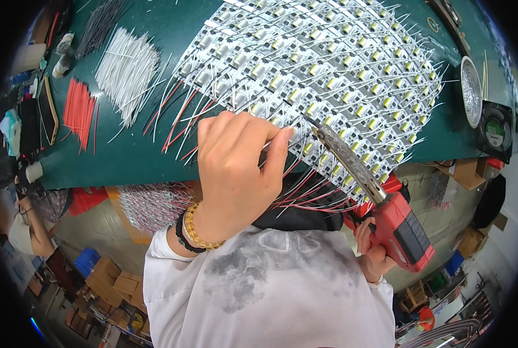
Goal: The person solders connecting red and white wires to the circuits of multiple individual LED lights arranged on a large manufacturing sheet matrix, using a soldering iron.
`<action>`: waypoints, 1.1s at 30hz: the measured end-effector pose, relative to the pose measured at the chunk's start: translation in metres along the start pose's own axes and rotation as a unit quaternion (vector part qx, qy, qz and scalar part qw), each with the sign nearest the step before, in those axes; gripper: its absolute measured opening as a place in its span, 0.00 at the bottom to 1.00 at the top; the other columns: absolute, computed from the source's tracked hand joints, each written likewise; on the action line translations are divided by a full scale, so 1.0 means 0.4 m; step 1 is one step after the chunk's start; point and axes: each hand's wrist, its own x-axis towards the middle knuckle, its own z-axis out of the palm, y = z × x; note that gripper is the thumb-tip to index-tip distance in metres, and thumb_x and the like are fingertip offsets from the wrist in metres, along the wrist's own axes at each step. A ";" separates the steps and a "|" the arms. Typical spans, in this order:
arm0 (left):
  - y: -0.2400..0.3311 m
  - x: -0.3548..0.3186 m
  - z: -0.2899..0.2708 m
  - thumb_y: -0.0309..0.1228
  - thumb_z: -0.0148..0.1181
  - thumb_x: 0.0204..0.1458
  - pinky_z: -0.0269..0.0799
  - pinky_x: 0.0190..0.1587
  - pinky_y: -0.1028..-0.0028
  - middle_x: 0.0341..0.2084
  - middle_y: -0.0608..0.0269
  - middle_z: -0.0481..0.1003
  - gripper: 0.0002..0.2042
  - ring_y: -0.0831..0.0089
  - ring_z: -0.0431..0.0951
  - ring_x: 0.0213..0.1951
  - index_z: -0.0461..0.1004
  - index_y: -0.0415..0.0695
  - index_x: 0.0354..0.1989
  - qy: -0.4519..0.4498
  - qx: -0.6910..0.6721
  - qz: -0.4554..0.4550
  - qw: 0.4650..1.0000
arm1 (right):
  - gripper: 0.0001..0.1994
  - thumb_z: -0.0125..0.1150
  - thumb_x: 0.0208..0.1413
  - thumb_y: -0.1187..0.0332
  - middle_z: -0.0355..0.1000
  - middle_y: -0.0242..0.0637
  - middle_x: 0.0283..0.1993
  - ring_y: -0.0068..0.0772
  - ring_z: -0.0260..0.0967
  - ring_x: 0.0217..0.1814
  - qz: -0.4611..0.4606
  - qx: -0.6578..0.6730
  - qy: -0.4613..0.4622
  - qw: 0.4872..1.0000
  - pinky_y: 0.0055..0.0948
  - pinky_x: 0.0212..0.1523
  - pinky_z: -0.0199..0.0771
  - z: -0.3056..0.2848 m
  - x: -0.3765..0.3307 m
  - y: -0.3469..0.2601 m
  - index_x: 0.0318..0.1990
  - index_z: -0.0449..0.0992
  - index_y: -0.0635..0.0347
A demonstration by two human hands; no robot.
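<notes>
A large panel of white circuit boards (343, 87), with rows of small yellow-and-silver parts, lies across the green table. Thin wires stick out all over it. Over its near edge, my left hand (238, 165) is closed in a pinch, thumb against index finger; what sits between the fingertips is too small to make out. My right hand (375, 252) grips the red-and-black handle of a soldering gun (406, 232). The iron's metal barrel slants up and left, its tip close to the boards just right of my left fingertips. Red and white wires (305, 191) hang off the panel's near edge.
Bundles of white wires (128, 69), red wires (80, 113) and black wires (101, 26) lie on the left. A silver dish (471, 91) and a black fan (495, 131) are at the right. Another person's arm (35, 223) shows far left; cardboard boxes (105, 278) stand below.
</notes>
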 end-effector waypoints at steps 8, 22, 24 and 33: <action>0.002 0.003 -0.006 0.22 0.67 0.42 0.57 0.32 0.71 0.17 0.66 0.68 0.07 0.69 0.66 0.23 0.72 0.43 0.20 0.010 -0.003 -0.015 1.000 | 0.14 0.66 0.50 0.71 0.69 0.30 0.25 0.18 0.66 0.26 0.021 0.222 -0.073 0.972 0.17 0.23 0.60 0.000 0.013 0.002 0.35 0.65 0.65; 0.005 0.015 -0.008 0.23 0.67 0.42 0.56 0.32 0.71 0.17 0.66 0.68 0.08 0.69 0.67 0.24 0.72 0.43 0.20 0.001 -0.014 0.001 1.000 | 0.20 0.57 0.52 0.55 0.62 0.29 0.14 0.23 0.59 0.14 -0.010 0.292 -0.071 0.954 0.24 0.17 0.57 -0.006 0.064 -0.024 0.31 0.64 0.66; 0.005 -0.004 -0.019 0.23 0.66 0.41 0.57 0.33 0.70 0.18 0.68 0.70 0.07 0.67 0.67 0.23 0.72 0.45 0.21 -0.004 0.017 -0.011 1.000 | 0.15 0.57 0.52 0.61 0.63 0.30 0.15 0.24 0.60 0.15 -0.024 0.331 -0.123 0.935 0.24 0.17 0.57 -0.012 0.068 0.015 0.23 0.64 0.61; 0.054 -0.005 -0.156 0.21 0.68 0.38 0.60 0.34 0.70 0.19 0.67 0.73 0.06 0.70 0.70 0.26 0.79 0.45 0.26 0.003 -0.050 -0.067 0.996 | 0.41 0.57 0.53 0.39 0.60 0.26 0.13 0.20 0.56 0.12 -0.110 0.275 -0.075 0.952 0.23 0.17 0.57 -0.012 0.036 0.007 0.56 0.61 0.75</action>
